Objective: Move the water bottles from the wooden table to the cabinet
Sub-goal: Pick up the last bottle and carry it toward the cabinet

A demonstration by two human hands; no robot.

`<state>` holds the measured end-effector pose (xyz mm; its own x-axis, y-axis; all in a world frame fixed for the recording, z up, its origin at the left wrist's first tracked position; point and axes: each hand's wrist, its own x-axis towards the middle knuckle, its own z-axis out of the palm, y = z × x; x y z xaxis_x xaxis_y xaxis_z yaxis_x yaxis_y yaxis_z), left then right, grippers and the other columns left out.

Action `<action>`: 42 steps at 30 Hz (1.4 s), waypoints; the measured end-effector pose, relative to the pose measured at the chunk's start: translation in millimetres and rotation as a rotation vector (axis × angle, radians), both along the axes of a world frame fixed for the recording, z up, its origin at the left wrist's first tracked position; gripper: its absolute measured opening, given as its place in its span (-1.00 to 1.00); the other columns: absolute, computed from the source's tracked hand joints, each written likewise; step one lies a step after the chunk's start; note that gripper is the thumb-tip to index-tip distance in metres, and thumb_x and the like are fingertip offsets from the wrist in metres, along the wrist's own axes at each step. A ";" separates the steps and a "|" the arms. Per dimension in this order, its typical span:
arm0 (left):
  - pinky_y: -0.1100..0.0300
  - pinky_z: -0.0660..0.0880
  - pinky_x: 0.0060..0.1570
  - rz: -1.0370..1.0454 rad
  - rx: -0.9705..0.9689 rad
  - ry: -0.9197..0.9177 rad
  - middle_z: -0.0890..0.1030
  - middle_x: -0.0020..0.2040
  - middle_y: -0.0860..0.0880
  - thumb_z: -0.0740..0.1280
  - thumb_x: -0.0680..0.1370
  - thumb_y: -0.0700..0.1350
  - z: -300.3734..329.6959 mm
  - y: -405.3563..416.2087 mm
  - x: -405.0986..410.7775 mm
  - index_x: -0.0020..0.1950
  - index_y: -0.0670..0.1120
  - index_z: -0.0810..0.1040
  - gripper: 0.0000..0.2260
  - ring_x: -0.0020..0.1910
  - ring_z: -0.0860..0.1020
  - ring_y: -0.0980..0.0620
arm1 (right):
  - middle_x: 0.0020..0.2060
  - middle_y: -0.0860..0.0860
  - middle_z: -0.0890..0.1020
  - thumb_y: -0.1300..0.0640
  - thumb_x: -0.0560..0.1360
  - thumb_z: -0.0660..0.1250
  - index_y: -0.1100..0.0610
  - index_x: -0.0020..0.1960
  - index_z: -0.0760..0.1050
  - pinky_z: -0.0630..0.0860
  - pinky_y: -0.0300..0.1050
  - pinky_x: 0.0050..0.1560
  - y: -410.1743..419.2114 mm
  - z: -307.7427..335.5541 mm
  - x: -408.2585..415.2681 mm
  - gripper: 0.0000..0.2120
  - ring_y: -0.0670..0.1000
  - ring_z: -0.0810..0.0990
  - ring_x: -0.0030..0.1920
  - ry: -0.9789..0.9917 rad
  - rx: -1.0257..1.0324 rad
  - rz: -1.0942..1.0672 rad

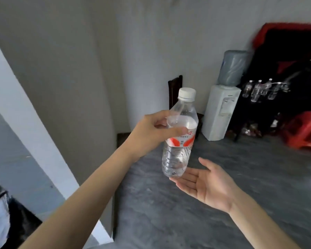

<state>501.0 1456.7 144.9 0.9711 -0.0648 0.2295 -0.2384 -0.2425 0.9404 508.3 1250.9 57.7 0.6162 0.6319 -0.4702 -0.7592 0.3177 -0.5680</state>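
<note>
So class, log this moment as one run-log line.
left hand: grips water bottle upright | right hand: open, palm up beneath its base | more bottles: far right

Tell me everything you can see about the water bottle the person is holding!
The water bottle is clear plastic with a white screw cap, a red and white label round its middle and ridges lower down. It is capped, held almost upright in the air, leaning slightly. The left hand grips it just above the label. The right hand lies open, palm up, just under its bottom; whether they touch is unclear.
</note>
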 end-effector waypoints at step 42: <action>0.23 0.59 0.09 -0.436 0.129 0.024 0.73 0.05 0.13 0.47 0.47 0.15 -16.5 -181.5 508.3 0.19 0.14 0.64 -0.69 0.05 0.69 0.17 | 0.22 0.34 0.60 -0.12 0.64 0.04 0.41 0.37 0.37 0.57 0.11 0.17 -148.1 -18.1 409.1 -0.39 0.27 0.59 0.25 0.098 -0.027 -0.525</action>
